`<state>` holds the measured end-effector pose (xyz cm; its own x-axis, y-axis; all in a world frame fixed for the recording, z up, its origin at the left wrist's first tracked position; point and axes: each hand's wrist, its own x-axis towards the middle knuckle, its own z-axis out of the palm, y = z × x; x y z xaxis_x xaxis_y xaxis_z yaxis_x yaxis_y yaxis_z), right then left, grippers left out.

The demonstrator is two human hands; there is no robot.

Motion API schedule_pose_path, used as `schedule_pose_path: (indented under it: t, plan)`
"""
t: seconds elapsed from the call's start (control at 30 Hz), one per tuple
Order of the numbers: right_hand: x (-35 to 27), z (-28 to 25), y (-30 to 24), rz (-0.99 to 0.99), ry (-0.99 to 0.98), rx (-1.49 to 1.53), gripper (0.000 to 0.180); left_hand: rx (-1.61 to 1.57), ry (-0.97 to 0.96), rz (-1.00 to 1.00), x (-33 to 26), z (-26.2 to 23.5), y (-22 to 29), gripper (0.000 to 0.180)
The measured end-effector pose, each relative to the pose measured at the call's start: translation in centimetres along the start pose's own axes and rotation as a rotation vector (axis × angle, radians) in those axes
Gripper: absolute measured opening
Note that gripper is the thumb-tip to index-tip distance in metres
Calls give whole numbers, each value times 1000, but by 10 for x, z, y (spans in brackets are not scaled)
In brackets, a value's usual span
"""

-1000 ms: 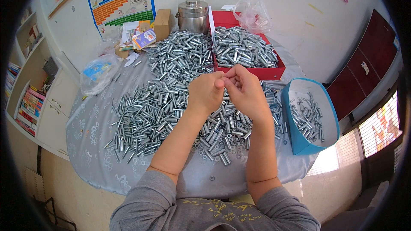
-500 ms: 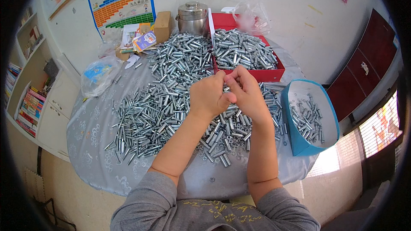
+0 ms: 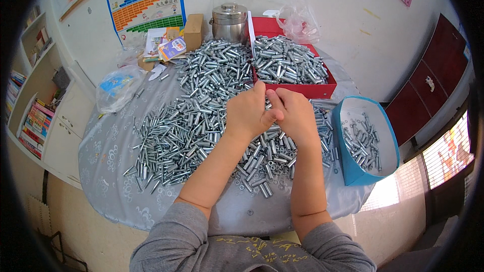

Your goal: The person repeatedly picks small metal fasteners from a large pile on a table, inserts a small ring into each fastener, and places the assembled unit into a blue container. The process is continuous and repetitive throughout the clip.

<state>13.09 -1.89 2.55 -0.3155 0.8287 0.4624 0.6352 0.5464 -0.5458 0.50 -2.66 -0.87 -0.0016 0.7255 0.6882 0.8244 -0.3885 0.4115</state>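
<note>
My left hand [image 3: 248, 113] and my right hand [image 3: 294, 116] meet over a wide heap of metal sleeves and bolts [image 3: 186, 126]. The fingers of both are curled and closed, with the fingertips close together. Whatever they pinch is hidden behind the fingers. Small nuts and washers [image 3: 247, 184] lie along the heap's near edge. Beyond my hands, a red box [image 3: 322, 89] is piled high with more metal sleeves [image 3: 287, 60]. To the right stands a blue box [image 3: 348, 158] with a white inside, holding bolts with nuts and loose washers [image 3: 363, 143].
A steel pot with a lid [image 3: 229, 22] stands at the back beside a small cardboard box [image 3: 193, 31] and some booklets [image 3: 169, 45]. A plastic bag [image 3: 118, 88] lies at the left. The silvery tablecloth [image 3: 113, 171] covers a round table.
My right hand has lowered slightly and its fingers have curled in more. My left hand has shifted a little, and both stay together. The boxes and the heap look unchanged.
</note>
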Motion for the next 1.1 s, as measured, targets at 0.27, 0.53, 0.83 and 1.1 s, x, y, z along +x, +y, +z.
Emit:
schedule_pose_path:
  t: [0.27, 0.53, 0.83, 1.1]
  plan:
    - [-1, -7, 1, 113, -14, 137, 39, -37, 7, 136, -2, 7, 2, 88]
    - [-4, -9, 6, 0, 71, 265, 28, -219, -279, -160, -3, 1, -12, 80]
    - [4, 8, 10, 129, -37, 412, 21, -187, -237, -156, -3, 4, -6, 87]
    - [13, 24, 32, 303, -185, 582, 21, -121, -378, -187, -1, 5, -6, 88]
